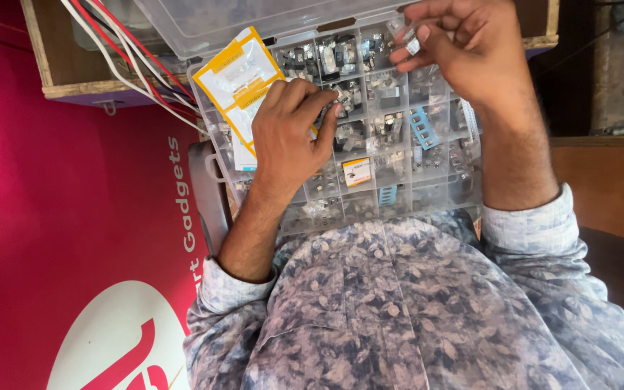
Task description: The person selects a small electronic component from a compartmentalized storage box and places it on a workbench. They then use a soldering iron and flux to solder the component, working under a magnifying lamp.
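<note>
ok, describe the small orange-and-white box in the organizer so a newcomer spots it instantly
Start at the clear plastic compartment organizer on the person's lap. Drop just below and right of the left hand, which rests on the trays. There, a small orange-and-white box sits in one compartment, the only cardboard piece among cells of grey metal parts, unlike the blue plastic parts further right.

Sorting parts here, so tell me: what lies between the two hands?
In the head view, compartments of the clear organiser box holding small metal parts lie between left hand and right hand.

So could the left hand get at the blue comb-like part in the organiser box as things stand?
Probably yes. The left hand rests on the open organiser box, and the blue part lies uncovered a few compartments over; the right hand is above it, off to the side.
</note>
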